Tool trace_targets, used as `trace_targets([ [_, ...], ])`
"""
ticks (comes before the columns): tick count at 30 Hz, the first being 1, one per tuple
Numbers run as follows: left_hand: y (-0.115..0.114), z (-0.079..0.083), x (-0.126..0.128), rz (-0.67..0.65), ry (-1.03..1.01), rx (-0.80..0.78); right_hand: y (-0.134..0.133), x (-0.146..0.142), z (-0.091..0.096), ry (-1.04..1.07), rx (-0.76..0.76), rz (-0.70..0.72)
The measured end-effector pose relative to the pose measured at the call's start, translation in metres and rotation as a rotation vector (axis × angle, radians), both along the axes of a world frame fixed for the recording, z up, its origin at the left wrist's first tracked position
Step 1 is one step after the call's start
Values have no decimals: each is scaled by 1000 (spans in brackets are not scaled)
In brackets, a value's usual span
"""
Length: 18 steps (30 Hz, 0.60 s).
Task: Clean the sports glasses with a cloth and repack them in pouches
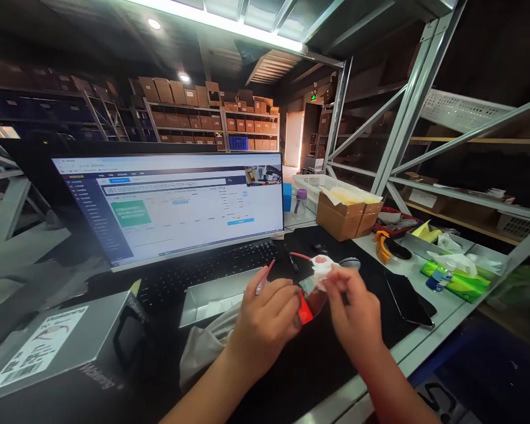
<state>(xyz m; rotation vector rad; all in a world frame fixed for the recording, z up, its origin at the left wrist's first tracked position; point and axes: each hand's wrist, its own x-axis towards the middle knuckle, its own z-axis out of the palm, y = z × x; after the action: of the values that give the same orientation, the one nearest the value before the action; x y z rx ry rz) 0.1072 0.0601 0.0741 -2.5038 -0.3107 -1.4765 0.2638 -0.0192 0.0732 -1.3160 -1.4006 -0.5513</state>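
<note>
From the head view, saw the left hand [262, 324] mostly closed, with fingers curled in toward the thumb, apparently about red-armed glasses [300, 256], between both hands above a black desk mat [318, 365]; found the right hand [353, 300] narrowed to a pinch, with thumb and fingertips on a crumpled white tissue [323, 270], just beside the far red arm of the glasses; could not tell the exact finger contact on the frame, largely hidden behind knuckles and tissue; noticed a bright red item [306, 308] below the tissue, too covered for a surer name.

Noted an open pale tray [209, 300] behind the left hand, with a grey cloth pouch [203, 347] between tray and left forearm; spotted a grey box [92, 330] at far left, with a printed white label on top; saw a black keyboard [203, 268] before a lit monitor [189, 218]; made out a black pen [290, 257] near the keyboard and a computer mouse [350, 263] just behind the right hand; found a black smartphone [406, 299] farther right, near an orange tape dispenser [383, 247]; noticed a small blue-labelled bottle [439, 280] against a green tissue pack [472, 286], and brown cardboard boxes [338, 218] beyond.
</note>
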Motion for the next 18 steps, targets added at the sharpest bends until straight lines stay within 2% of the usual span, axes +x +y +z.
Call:
trace_targets([
  [4, 2, -1, -1, -8, -9, 11, -2, -19, -6, -229, 71, 87],
  [6, 3, -2, -1, 0, 1, 5, 0, -20, -7, -222, 51, 116],
  [11, 3, -3, 1, -3, 4, 4, 14, 19, 1, 175, -134, -31],
  [14, 2, 0, 0, -13, -19, -71, 12, 44, -3, 477, -68, -77],
  [16, 1, 2, -2, -22, -42, -122, 6, 53, -12, 790, 89, 37],
  [18, 2, 4, -4, -37, -56, -148, 0, 54, -25, 1102, 222, 240],
])
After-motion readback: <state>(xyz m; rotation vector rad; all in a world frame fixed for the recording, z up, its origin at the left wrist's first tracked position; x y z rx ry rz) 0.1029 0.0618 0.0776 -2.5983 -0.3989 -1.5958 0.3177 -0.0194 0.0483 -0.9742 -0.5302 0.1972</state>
